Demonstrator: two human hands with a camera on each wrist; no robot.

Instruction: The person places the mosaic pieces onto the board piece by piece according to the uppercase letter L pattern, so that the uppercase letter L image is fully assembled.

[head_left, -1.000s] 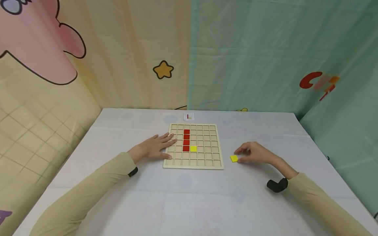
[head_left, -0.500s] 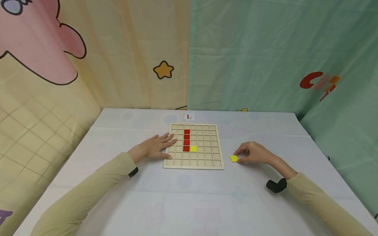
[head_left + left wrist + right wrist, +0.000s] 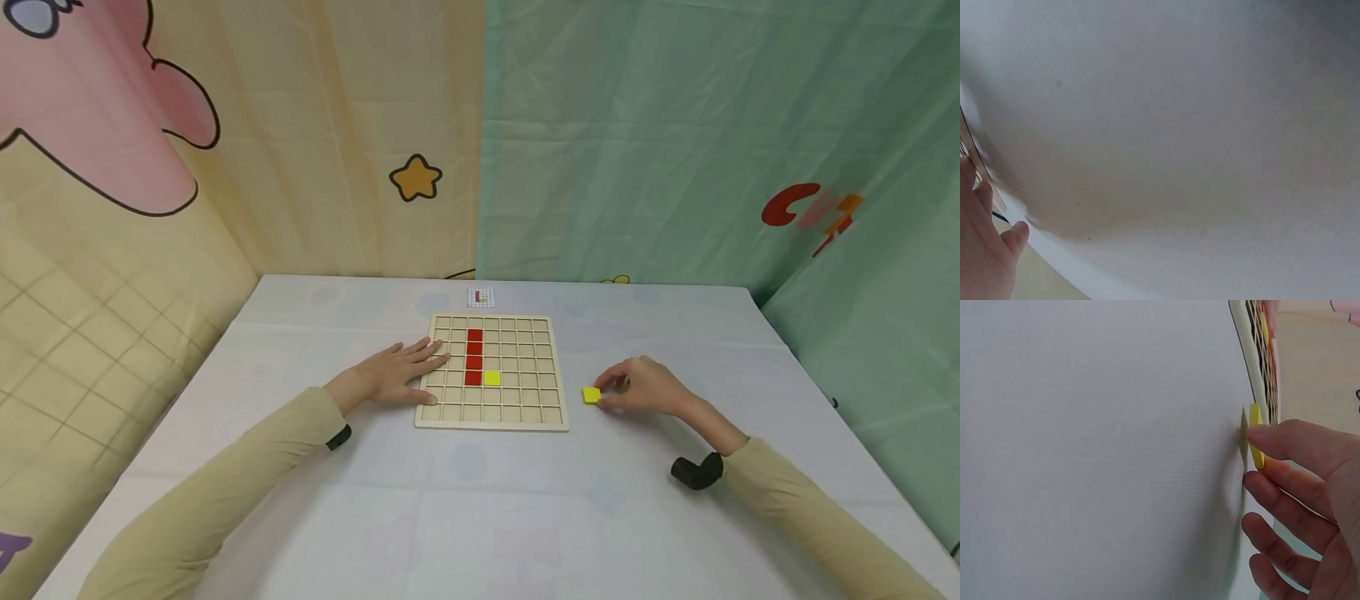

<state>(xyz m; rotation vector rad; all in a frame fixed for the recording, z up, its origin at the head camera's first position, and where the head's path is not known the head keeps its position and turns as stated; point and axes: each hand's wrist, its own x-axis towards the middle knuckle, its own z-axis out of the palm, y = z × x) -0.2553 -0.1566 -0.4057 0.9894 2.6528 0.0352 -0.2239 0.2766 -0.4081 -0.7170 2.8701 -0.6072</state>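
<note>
In the head view a wooden grid board (image 3: 525,422) lies mid-table. Several red square tiles (image 3: 474,357) form a column in its cells, and one yellow tile (image 3: 492,378) sits beside the lowest of them. My left hand (image 3: 390,373) rests with fingers spread over the board's left edge. To the right of the board, my right hand (image 3: 647,387) pinches a second yellow square tile (image 3: 591,396) between thumb and forefinger. The right wrist view shows this held tile (image 3: 1256,415) edge-on, just above the white tabletop, the other fingers loosely bent below it.
Behind the board lies a small card (image 3: 481,297) printed with a coloured grid pattern. The white-covered table (image 3: 480,517) ends at a back edge against patterned curtains (image 3: 600,150). A black wrist device (image 3: 697,472) hangs under the right forearm.
My right hand has lifted the yellow tile slightly and moved it a little left and away from me. The left hand and the board have stayed in place.
</note>
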